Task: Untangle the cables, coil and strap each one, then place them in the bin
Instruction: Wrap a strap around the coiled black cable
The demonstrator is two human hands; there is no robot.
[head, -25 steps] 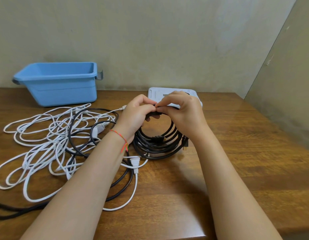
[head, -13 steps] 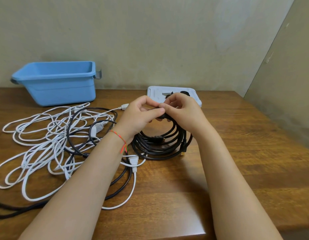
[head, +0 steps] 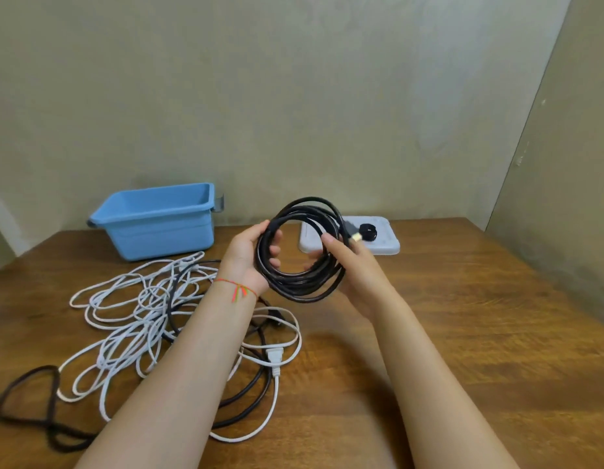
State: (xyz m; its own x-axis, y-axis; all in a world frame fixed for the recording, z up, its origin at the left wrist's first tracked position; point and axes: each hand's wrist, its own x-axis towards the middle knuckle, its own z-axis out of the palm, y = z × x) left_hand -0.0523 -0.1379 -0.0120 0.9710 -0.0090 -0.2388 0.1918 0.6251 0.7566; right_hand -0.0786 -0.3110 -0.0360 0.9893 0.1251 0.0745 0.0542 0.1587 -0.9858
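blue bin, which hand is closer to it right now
Left. The left hand grips the black cable coil just right of the blue bin; the right hand holds the coil's far side, further from it.

two bare forearms reach into view from the bottom edge, with no sleeves showing anywhere along them. the left hand (head: 251,255) and the right hand (head: 349,262) are both bare, without gloves, rings or a watch on the parts that show. around the left wrist sits a thin thread bracelet (head: 238,287), red where it circles the wrist, knotted on top, with short loose ends in bright orange-red and yellow-green hanging from the knot. the right wrist carries nothing. the fingernails that can be seen are short and unpainted.
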